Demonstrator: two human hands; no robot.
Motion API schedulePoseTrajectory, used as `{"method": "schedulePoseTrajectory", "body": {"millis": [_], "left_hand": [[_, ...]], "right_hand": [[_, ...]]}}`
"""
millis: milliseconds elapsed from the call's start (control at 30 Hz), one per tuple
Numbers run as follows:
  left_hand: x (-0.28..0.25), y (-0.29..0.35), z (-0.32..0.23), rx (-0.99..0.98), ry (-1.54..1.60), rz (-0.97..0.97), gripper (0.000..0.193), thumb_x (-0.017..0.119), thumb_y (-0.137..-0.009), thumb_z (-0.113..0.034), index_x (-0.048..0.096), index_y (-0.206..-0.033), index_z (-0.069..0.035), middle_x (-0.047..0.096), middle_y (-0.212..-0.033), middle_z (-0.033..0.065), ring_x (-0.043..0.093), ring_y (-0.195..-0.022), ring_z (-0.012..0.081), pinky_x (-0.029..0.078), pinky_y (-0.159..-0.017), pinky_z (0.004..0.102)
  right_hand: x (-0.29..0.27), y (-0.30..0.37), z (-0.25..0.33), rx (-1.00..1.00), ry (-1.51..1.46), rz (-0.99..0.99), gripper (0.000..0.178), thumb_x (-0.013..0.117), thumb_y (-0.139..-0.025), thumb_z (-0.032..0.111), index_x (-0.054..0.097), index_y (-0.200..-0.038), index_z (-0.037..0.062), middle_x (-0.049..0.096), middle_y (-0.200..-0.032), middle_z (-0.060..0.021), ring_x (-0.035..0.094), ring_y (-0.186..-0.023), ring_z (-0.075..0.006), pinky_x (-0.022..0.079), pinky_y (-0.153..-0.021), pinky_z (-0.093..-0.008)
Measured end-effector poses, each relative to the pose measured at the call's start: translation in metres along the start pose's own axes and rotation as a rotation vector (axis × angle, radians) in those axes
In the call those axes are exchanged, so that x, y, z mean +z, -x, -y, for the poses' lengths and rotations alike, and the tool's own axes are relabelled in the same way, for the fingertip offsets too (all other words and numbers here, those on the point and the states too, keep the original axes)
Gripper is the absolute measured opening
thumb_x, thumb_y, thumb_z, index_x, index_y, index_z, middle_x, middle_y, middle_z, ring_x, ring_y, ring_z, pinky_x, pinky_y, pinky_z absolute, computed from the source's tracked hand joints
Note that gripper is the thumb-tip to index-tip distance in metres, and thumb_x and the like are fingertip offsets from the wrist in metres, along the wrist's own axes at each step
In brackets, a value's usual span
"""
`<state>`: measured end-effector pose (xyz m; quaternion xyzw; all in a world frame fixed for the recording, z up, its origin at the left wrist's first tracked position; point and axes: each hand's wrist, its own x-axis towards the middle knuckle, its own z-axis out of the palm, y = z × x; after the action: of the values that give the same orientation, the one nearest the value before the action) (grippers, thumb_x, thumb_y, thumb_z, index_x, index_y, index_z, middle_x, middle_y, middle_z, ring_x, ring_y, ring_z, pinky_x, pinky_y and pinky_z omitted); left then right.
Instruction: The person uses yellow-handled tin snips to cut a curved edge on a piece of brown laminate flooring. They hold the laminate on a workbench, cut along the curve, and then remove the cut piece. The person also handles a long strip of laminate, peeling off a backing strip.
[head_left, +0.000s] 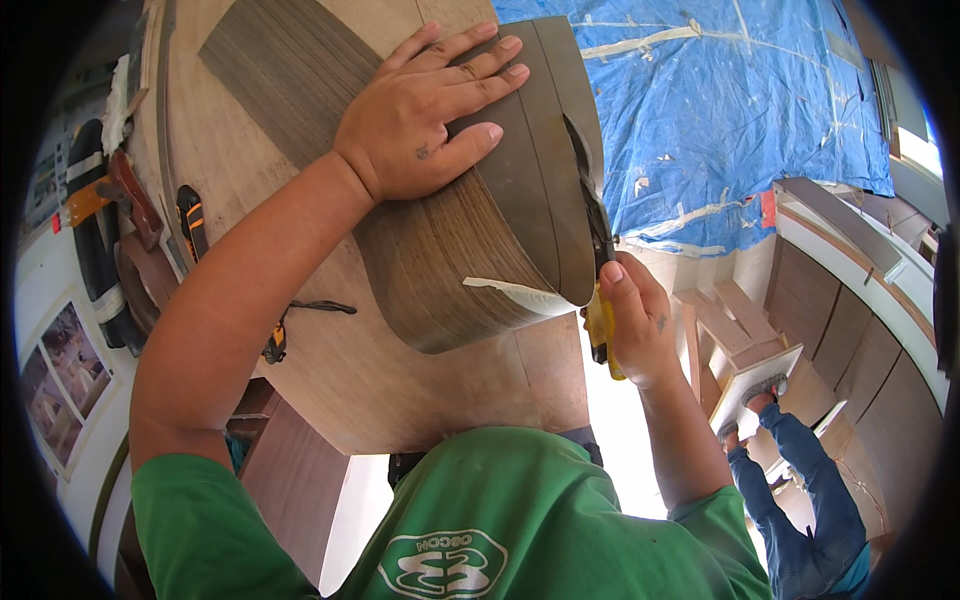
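Note:
A brown wood-grain laminate sheet lies over the wooden board, its near end curling over so that the grey-brown reverse side with thin drawn lines shows. My left hand rests flat on the sheet, fingers spread, touching both the grained face and the curled-back part. At the sheet's right edge, my right hand is closed around the yellow handles of a pair of snips. The dark blades sit at a slit in the edge. A pale torn strip sticks out from the sheet's near edge.
A black-and-orange utility knife and another small black-and-orange tool lie left of the sheet on the board. Brown-handled tools are at the far left. Blue tarp covers the far right. Another person's legs show lower right.

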<state>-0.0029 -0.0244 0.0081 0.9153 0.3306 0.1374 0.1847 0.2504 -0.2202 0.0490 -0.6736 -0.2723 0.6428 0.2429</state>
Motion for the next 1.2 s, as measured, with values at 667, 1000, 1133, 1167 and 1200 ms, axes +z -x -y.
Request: {"method": "schedulePoseTrajectory", "body": {"millis": [667, 1000, 1133, 1167, 1200], "left_hand": [[-0.001, 0.0, 0.0, 0.004, 0.024, 0.003, 0.055, 0.063, -0.088, -0.026, 0.063, -0.142, -0.016, 0.053, -0.155, 0.0061, 0.04, -0.149, 0.0278, 0.021, -0.125, 0.0526], [-0.001, 0.0, -0.001, 0.013, 0.013, 0.005, 0.055, 0.062, -0.089, -0.027, 0.062, -0.143, -0.016, 0.053, -0.155, 0.0062, 0.041, -0.149, 0.0279, 0.021, -0.125, 0.0525], [-0.001, 0.0, 0.0, 0.014, 0.013, 0.001, 0.055, 0.062, -0.089, -0.027, 0.062, -0.143, -0.016, 0.053, -0.155, 0.0061, 0.041, -0.149, 0.0283, 0.021, -0.125, 0.0526], [-0.001, 0.001, 0.0, 0.012, 0.014, -0.001, 0.055, 0.062, -0.089, -0.027, 0.062, -0.143, -0.016, 0.053, -0.155, 0.0061, 0.041, -0.149, 0.0285, 0.021, -0.125, 0.0526], [-0.001, 0.0, 0.0, 0.014, 0.013, -0.001, 0.055, 0.063, -0.089, -0.027, 0.062, -0.143, -0.016, 0.053, -0.155, 0.0061, 0.041, -0.149, 0.0285, 0.021, -0.125, 0.0526]], "right_hand": [[0.002, -0.005, 0.004, -0.019, -0.046, 0.016, 0.04, 0.05, -0.109, 0.037, 0.064, -0.105, 0.0002, 0.06, -0.087, -0.0014, 0.051, -0.081, -0.0089, 0.043, -0.073, -0.0267], [0.004, -0.009, 0.013, -0.061, -0.057, 0.008, 0.039, 0.05, -0.109, 0.037, 0.064, -0.103, 0.001, 0.059, -0.085, -0.0002, 0.05, -0.078, -0.0084, 0.042, -0.071, -0.0259], [0.004, -0.01, 0.012, -0.08, 0.002, -0.006, 0.039, 0.05, -0.109, 0.037, 0.063, -0.099, 0.0019, 0.057, -0.082, -0.0006, 0.049, -0.077, -0.0087, 0.041, -0.069, -0.0265], [0.003, -0.01, 0.011, -0.076, 0.011, -0.002, 0.039, 0.05, -0.108, 0.037, 0.063, -0.098, 0.0021, 0.057, -0.081, -0.0008, 0.049, -0.076, -0.0089, 0.041, -0.069, -0.0268], [0.002, -0.009, 0.01, -0.073, 0.021, -0.001, 0.039, 0.05, -0.108, 0.037, 0.063, -0.097, 0.0022, 0.057, -0.081, -0.001, 0.05, -0.076, -0.009, 0.042, -0.069, -0.027]]}}
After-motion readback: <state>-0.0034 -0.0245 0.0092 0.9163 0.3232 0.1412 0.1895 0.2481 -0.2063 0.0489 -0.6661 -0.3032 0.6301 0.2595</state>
